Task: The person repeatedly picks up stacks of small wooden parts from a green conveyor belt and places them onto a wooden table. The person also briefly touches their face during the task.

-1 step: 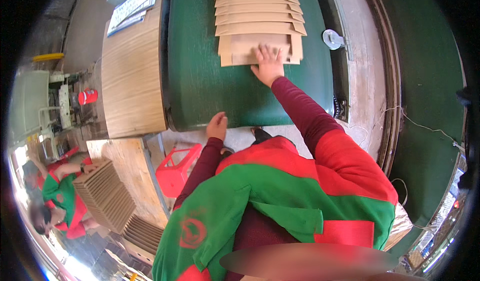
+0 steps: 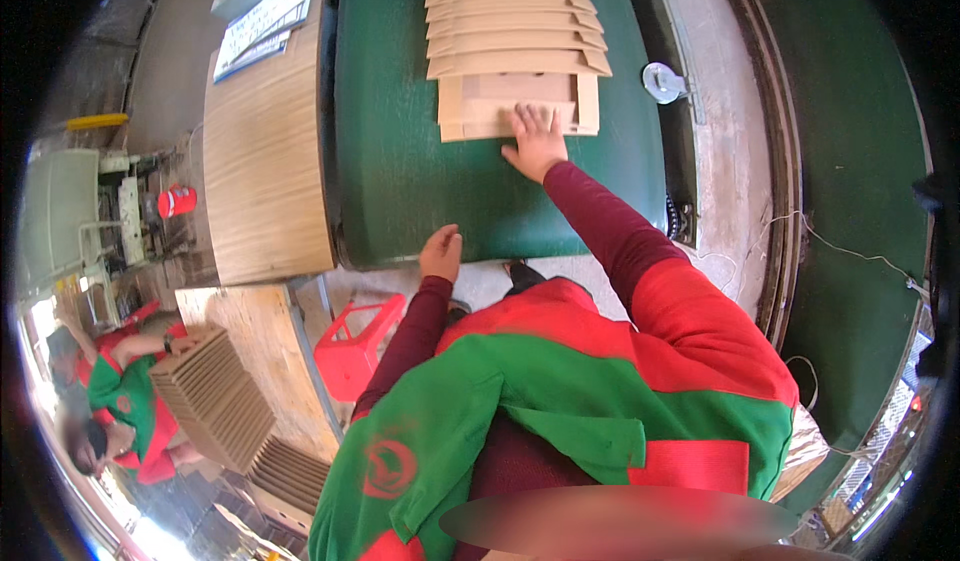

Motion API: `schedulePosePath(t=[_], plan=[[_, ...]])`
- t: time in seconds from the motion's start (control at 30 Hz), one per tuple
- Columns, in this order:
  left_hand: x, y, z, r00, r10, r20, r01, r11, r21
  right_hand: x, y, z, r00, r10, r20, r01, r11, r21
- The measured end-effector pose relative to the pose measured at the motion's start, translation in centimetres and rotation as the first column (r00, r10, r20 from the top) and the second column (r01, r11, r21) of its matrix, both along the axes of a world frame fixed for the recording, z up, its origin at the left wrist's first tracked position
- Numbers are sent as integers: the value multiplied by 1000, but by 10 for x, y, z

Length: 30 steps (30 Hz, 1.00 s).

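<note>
Head cam: R hand (image 2: 538,145), fingers apart, on 1 cardbd pc (image 2: 488,109); L hand (image 2: 440,254), can't tell.

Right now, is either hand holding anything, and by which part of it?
Nothing appears gripped: the right hand rests its spread fingers atop the nearest cardboard piece, by its near edge; the left hand shows nothing in it.

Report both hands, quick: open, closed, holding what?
Left hand: loosely curled near the green belt's edge, nothing visible in it; open or closed can't be told.
Right hand: open, laid on the nearest cardboard piece, not gripping.
</note>
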State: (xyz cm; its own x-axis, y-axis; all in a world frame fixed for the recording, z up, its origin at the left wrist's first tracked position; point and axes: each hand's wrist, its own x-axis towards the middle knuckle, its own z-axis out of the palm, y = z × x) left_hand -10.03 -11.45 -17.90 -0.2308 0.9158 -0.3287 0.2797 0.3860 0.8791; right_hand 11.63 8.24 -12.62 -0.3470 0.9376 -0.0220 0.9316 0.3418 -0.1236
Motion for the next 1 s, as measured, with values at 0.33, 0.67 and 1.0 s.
schedulePosePath(t=[0.33, 0.67, 1.0], plan=[[106, 154, 18, 561, 655, 506, -397, 749, -530, -1, 61, 45, 983, -183, -24, 172, 955, -241], [129, 170, 10, 362, 780, 510, -383, 623, -682, 7, 136, 48, 983, 87, 162, -76, 994, -72], [134, 177, 18, -4, 692, 722, -351, 675, -649, 0, 264, 45, 997, 63, -39, -74, 856, -512]])
